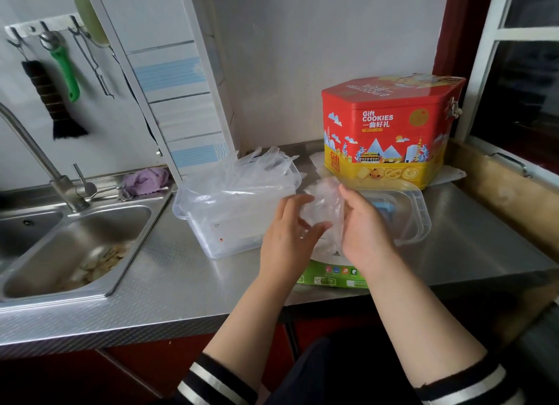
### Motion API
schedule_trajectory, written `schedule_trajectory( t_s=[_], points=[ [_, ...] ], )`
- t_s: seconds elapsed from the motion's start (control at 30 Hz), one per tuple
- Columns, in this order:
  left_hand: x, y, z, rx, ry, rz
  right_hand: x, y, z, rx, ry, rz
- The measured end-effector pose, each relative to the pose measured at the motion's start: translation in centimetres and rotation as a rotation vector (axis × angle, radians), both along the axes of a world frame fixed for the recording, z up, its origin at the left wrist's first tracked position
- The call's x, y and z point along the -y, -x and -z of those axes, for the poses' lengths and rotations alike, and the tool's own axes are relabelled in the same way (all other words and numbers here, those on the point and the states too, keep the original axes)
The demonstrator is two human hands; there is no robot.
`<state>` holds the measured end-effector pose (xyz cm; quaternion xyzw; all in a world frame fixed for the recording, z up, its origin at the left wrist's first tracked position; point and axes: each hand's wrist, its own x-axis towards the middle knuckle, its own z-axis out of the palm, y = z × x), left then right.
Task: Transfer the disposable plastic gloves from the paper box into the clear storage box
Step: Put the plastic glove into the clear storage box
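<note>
Head cam: both hands bunched on a wad of plastic gloves [322,214] just right of the clear storage box [233,223].
Left hand [287,238] and right hand [367,229] grip it above the green paper box [329,276]; more gloves heap from the box on the steel tabletop [169,277].

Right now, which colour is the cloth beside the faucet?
Purple cloth, clearest in the head view.

Soft daylight falls from the window [520,80] on my right, leaving the wall pale and the space under the desk [181,283] dark. The steel gives dull glare near its right edge. Straight lines bow toward the frame's edges, and my hands look slightly blurred.
</note>
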<state>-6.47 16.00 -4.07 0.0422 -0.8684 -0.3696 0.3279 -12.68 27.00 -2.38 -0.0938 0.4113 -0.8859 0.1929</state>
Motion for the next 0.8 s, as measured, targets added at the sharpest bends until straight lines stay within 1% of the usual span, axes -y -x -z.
schedule_trajectory(
  t_s=[0.07,0.17,0.3,0.37,0.4,0.5,0.53,0.6,0.67,0.73,0.8],
  points=[
    [0.0,0.8,-0.4,-0.032,0.063,-0.039,0.2,-0.3,0.1,0.046,0.050,-0.044],
    [0.6,1.3,0.2,-0.138,0.130,-0.072,-0.1,0.1,0.0,0.099,0.092,-0.013],
    [1.5,0.7,1.3,-0.222,0.092,-0.035,-1.2,1.1,0.0,0.122,0.127,0.117],
    [2.2,0.2,2.1,-0.211,0.091,0.013,-1.7,1.7,0.0,0.107,0.172,0.172],
    [2.7,-0.1,2.4,-0.179,0.110,0.016,-2.0,1.8,-0.1,0.090,0.203,0.196],
    [3.9,-1.4,2.8,-0.016,0.197,-0.051,-2.5,2.2,-0.9,-0.003,0.252,0.286],
    [4.1,-1.9,2.8,0.005,0.224,-0.065,-2.6,2.2,-1.4,-0.042,0.264,0.319],
    [3.8,-3.3,2.0,-0.059,0.234,-0.064,-2.5,2.1,-2.7,-0.130,0.275,0.385],
    [3.2,-4.1,0.3,-0.172,0.198,-0.068,-1.9,1.7,-3.8,-0.227,0.207,0.429],
    [3.4,-4.1,-2.1,-0.230,0.104,-0.082,-0.5,1.3,-5.5,-0.326,0.084,0.485],
    [4.4,-3.5,-4.8,-0.277,-0.051,-0.096,1.8,1.1,-7.4,-0.463,0.042,0.487]
  ],
)
